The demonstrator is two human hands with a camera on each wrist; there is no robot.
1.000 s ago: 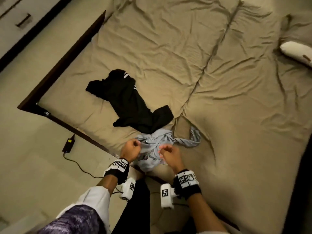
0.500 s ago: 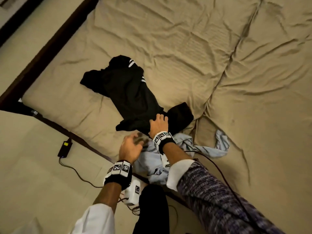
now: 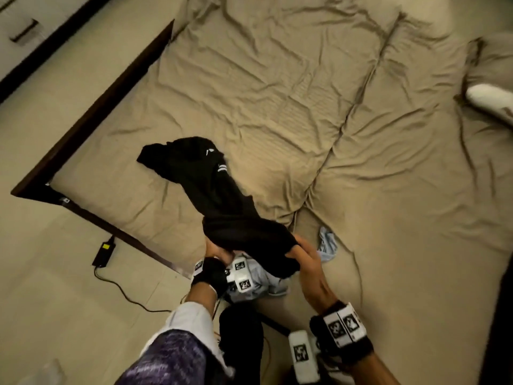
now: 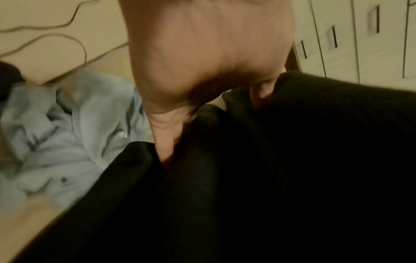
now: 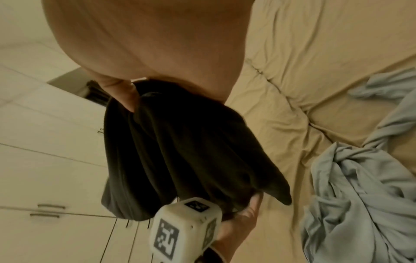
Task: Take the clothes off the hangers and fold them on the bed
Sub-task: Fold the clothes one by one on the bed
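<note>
A black garment (image 3: 222, 207) lies stretched across the tan bed sheet (image 3: 277, 93), its near end bunched and raised. My left hand (image 3: 215, 250) grips that end from the left and my right hand (image 3: 301, 248) grips it from the right. In the left wrist view my thumb (image 4: 165, 142) sinks into the black fabric (image 4: 270, 178). The right wrist view shows fingers (image 5: 126, 96) curled over the gathered black cloth (image 5: 180, 151). A crumpled light blue shirt (image 3: 261, 284) sits under my hands at the bed's edge, also seen as the blue shirt (image 5: 360, 195). No hanger is visible.
A dark wooden bed frame (image 3: 91, 112) borders the mattress on the left and near side. A black power adapter (image 3: 103, 250) with its cable lies on the floor. A white pillow (image 3: 491, 102) is at the far right. Wardrobe doors (image 4: 360, 44) stand beyond the bed.
Both hands left the blue shirt. My right hand reached over to the black garment, and now both hands hold its near end lifted above the blue shirt.
</note>
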